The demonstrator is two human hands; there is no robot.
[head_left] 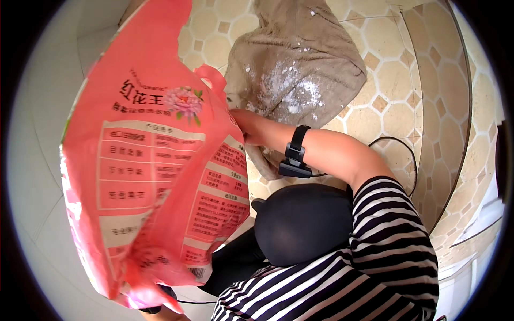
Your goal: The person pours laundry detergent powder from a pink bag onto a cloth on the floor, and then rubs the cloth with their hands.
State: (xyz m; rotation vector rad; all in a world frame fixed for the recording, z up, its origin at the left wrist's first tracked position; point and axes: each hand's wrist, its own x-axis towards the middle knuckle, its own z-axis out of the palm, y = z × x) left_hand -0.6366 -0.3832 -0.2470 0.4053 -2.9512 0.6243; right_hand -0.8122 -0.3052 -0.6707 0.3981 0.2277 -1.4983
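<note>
A large pink plastic washing powder bag (155, 144), printed with a flower and tables, fills the left side and is tilted and creased. My right hand (245, 125) reaches from the right to the bag's right edge. Its fingers are hidden behind the bag. At the lower left, under the bag's crumpled bottom end, only a bit of my left hand (167, 314) and wrist shows, with a black band. Those fingers are covered by the bag as well. Beyond my right hand lies a brown towel (332, 59) with white powder (300, 99) scattered over it.
Patterned cream tiles (383, 37) cover the floor under the towel. A raised tiled edge (441, 96) curves along the right side. White wall surface (43, 134) runs along the left. From the black device (294, 167) on my right wrist, a thin black cable (413, 160) loops rightward.
</note>
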